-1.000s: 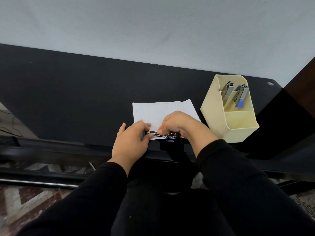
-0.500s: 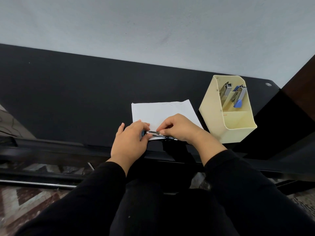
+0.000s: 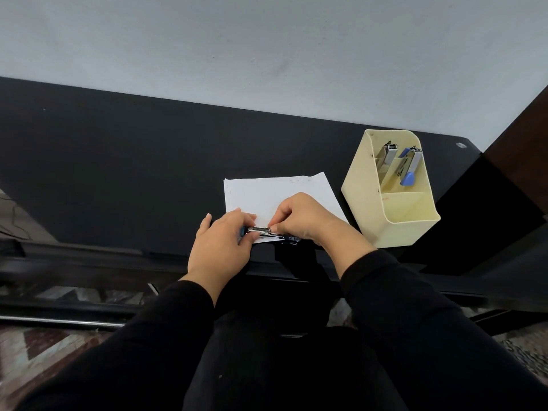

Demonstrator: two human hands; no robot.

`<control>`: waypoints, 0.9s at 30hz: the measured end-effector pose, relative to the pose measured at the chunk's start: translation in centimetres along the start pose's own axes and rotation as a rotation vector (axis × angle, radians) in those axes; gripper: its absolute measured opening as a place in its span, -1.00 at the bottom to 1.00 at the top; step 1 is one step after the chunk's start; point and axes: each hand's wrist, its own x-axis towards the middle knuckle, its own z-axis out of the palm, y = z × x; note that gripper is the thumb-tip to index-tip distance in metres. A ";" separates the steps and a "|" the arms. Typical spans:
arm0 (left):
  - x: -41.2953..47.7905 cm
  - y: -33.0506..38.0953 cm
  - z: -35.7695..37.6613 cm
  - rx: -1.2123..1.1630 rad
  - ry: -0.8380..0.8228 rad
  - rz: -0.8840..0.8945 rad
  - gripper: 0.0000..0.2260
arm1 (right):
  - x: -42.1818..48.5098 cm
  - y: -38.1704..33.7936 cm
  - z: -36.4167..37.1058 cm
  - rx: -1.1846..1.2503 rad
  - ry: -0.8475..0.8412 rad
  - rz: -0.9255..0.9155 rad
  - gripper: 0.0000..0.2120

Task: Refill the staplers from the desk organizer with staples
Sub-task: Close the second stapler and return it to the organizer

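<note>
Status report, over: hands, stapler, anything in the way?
Left hand grips stapler; right hand pinches its metal top. Stapler lies over white paper. Two more staplers in cream desk organizer. No obstruction seen.

Head-worn view, angled down and forward, close over desk (image 3: 118,173) edge
</note>
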 end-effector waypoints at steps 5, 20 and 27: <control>0.0 0.0 0.0 0.001 0.004 0.008 -0.92 | -0.2 0.6 0.5 0.016 0.062 -0.032 -0.94; -0.1 0.3 -0.2 -0.005 -0.017 0.006 -0.89 | -1.5 1.6 -2.5 -0.552 -0.128 -0.084 -0.77; -0.2 0.4 -0.3 -0.007 -0.022 0.005 -0.92 | -2.3 0.8 -2.7 -0.766 -0.158 -0.121 -0.73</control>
